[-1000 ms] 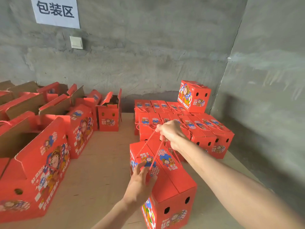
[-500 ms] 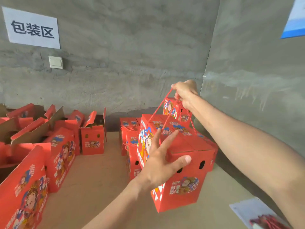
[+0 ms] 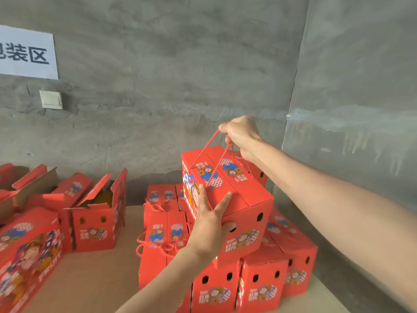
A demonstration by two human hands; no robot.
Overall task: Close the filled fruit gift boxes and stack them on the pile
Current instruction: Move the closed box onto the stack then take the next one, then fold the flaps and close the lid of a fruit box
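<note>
The right hand's fingers (image 3: 228,128) are curled tight around the red rope handles (image 3: 205,150) of a shut red gift box (image 3: 243,199). The right hand (image 3: 240,134) is above the box, and the ropes run down from it to the lid. The left hand's fingers (image 3: 225,198) are straight and spread wide apart. They press flat on the near corner of the same box, and the left hand (image 3: 209,224) lies against its side.

The box has a cartoon child, blue patches and little checked squares on it. The small words on it are too blurry to read. It is just over the pile of shut boxes (image 3: 259,288) by the corner of the room. I cannot tell if it sits on them or hangs above them.

To the left stand open boxes (image 3: 97,222) with their flaps up. A box at the bottom left (image 3: 27,256) has big letters that look like "FRUIT". All the boxes are on a tan table (image 3: 97,281).

On the grey wall (image 3: 180,64) is a white sign (image 3: 27,53) with the dark signs "装区"; its left end is cut off. Under it is a white switch (image 3: 51,99).
</note>
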